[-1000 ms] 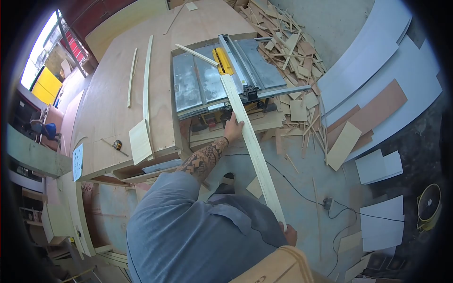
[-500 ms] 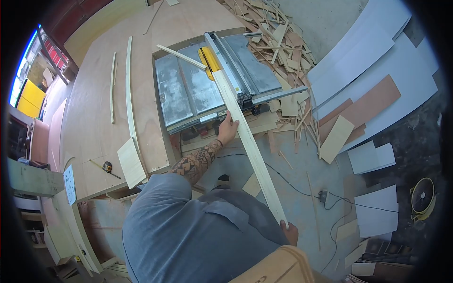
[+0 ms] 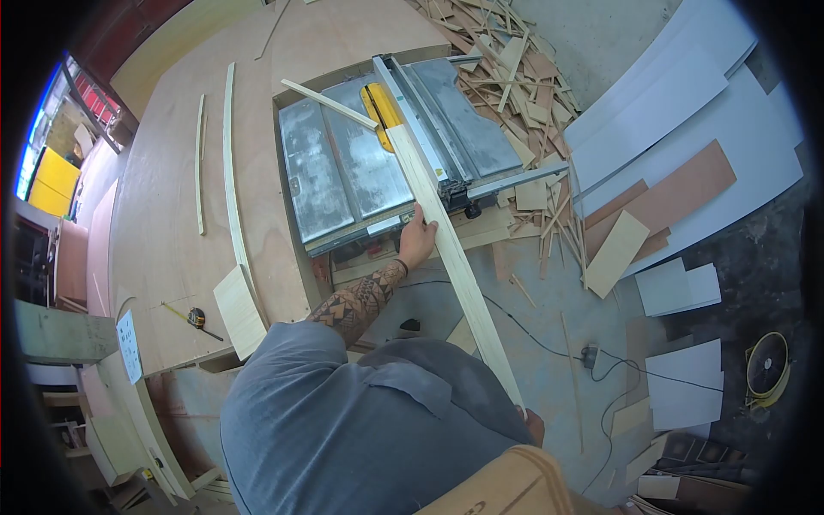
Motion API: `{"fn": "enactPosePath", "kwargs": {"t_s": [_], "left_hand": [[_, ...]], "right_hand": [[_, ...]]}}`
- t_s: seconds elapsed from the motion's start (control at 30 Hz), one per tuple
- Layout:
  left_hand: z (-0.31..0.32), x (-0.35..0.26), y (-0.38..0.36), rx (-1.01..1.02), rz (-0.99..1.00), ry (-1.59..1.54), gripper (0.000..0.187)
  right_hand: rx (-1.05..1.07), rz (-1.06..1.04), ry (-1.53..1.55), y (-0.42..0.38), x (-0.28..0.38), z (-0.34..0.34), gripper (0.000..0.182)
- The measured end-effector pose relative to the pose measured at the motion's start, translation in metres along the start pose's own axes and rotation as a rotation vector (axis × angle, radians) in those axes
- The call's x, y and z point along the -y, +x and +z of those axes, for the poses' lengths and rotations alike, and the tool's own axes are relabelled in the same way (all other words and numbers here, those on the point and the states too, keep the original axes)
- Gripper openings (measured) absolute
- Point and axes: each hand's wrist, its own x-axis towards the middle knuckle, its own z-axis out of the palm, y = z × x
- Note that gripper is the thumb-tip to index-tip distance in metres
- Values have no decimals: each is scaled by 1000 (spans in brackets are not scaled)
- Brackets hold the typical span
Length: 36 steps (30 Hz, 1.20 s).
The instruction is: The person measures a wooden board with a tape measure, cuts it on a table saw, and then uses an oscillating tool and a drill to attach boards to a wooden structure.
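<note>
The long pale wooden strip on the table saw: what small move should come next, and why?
Probably a short, steady push forward along the fence. The long pale wooden strip already has its far end at the yellow blade guard, the left hand steadies it at the grey saw table's near edge, and the right hand holds its tail.

1. One view only, from a head-worn camera; no second view shared the scene.
2. It looked forward and steeply down over the wearer's grey-shirted torso (image 3: 360,429).
3. The table saw (image 3: 378,163) lay near, toward 12 o'clock.
4. The wide lens curved the edges; the plywood bench (image 3: 172,215) spread toward 10 o'clock and the offcut pile (image 3: 524,77) toward 1 o'clock.
</note>
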Motion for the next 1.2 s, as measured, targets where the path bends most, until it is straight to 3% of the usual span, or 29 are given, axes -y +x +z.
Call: {"fn": "enactPosePath", "kwargs": {"t_s": [0.4, 0.67, 1.2], "left_hand": [[-7, 0, 27, 7, -19, 44, 78], [-16, 2, 50, 0, 17, 62, 76], [-29, 10, 119, -77, -14, 189, 76]], "right_hand": [[-46, -27, -93, 11, 21, 6, 65], [38, -23, 10, 20, 45, 5, 67], [95, -68, -76, 53, 109, 9, 73]]}}
